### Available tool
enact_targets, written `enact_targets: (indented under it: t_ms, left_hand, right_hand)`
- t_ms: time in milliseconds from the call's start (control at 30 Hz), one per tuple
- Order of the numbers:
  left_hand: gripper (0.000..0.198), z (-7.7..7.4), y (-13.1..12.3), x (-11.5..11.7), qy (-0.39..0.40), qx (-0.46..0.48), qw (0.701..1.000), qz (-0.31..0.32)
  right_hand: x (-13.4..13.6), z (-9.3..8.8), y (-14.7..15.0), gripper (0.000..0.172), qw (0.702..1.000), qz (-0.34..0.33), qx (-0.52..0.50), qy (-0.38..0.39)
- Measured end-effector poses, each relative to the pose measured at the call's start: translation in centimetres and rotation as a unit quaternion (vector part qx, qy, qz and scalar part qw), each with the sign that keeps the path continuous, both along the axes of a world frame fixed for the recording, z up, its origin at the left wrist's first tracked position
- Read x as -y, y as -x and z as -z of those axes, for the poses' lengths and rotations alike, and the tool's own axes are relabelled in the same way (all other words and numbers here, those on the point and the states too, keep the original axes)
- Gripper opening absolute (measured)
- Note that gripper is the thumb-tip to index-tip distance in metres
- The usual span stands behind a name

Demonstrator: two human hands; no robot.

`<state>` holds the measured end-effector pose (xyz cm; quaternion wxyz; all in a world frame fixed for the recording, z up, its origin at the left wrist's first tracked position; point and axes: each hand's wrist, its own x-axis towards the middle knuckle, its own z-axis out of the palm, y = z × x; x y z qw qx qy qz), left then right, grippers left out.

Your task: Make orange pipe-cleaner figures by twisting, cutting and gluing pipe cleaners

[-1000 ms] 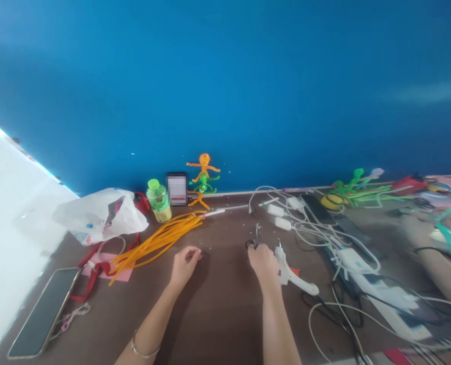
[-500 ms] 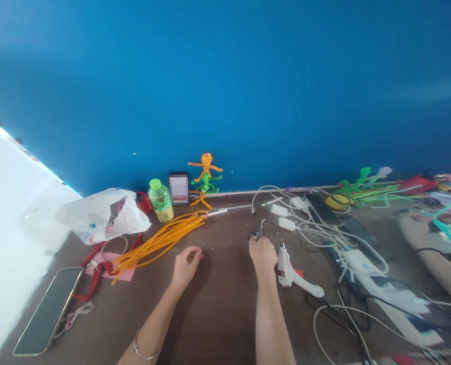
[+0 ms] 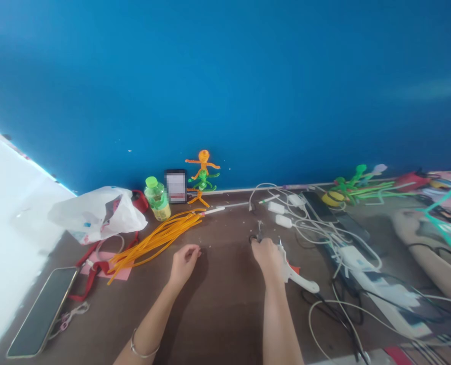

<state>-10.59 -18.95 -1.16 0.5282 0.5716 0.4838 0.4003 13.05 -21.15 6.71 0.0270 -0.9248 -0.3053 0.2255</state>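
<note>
My right hand rests on the brown table with its fingers curled over the handles of small scissors, whose blades point away from me. A white glue gun lies just right of that hand. My left hand sits on the table with its fingertips pinched together; whether anything is in them I cannot make out. A bundle of orange pipe cleaners lies to the left of that hand.
Along the blue wall stand a green-capped bottle and orange and green pipe-cleaner figures. A white plastic bag and a phone lie at left. White chargers, cables and a power strip fill the right. Another person's arm is at far right.
My right hand has stayed on the scissors, shifting slightly. My left hand has kept its pinch. The view has shifted a little.
</note>
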Motion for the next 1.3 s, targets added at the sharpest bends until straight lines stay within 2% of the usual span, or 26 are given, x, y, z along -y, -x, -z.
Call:
enact_targets:
  t_ms: [333,500,867,967,1100,1300]
  left_hand:
    - [0.021,0.2,-0.1,-0.1,0.012,0.006,1.000,0.004]
    - [0.020,0.2,-0.1,-0.2,0.011,0.003,1.000,0.002]
    - [0.021,0.7,-0.2,-0.4,0.028,0.046,0.998,-0.013]
    - [0.020,0.5,-0.2,-0.5,0.028,0.049,0.998,-0.005]
    - [0.020,0.5,-0.3,-0.5,0.018,0.037,0.999,0.003]
    - [0.021,0.7,-0.3,-0.6,0.015,0.026,1.000,0.008]
  right_hand:
    - [-0.4,-0.1,-0.6,0.049,0.998,-0.029,0.045,-0.014]
    - [-0.5,1.0,0.3,0.044,0.997,-0.045,0.062,-0.018]
    - [-0.7,3.1,2.5,0.038,0.995,-0.037,0.081,-0.039]
    - [-1.1,2.8,2.5,0.041,0.995,-0.016,0.094,-0.043]
    - [-1.5,1.3,1.8,0.049,0.993,0.012,0.106,-0.046]
    - [0.2,0.8,1.4,0.048,0.998,0.007,0.056,-0.012]
